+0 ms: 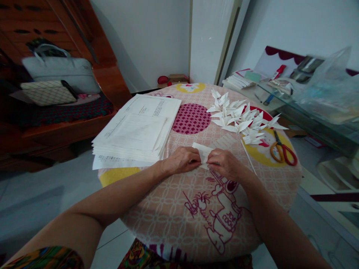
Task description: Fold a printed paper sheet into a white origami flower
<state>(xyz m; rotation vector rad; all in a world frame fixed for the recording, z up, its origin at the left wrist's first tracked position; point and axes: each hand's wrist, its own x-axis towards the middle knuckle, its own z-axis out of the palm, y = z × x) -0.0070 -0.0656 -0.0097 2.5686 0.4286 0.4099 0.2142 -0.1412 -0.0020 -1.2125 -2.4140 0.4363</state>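
A small sheet of white paper (202,150) lies between my hands near the middle of the round table. My left hand (184,160) has its fingers closed on the paper's left side. On the right side, my right hand (224,163) pinches the same sheet, fingertips pressed together. Part of the paper is hidden behind the fingers, so its folds cannot be made out. Beyond my right hand sits a pile of folded white paper cranes (238,116). Left of the hands is a thick stack of printed paper (134,127), smaller sheets on top.
Scissors with orange and red handles (283,151) lie at the table's right edge, near a thin white strip (248,157). A patterned cloth (168,209) covers the table. At right stands a glass-topped stand (283,101) with a plastic bag; at left, a wooden bench (109,82) holds bags.
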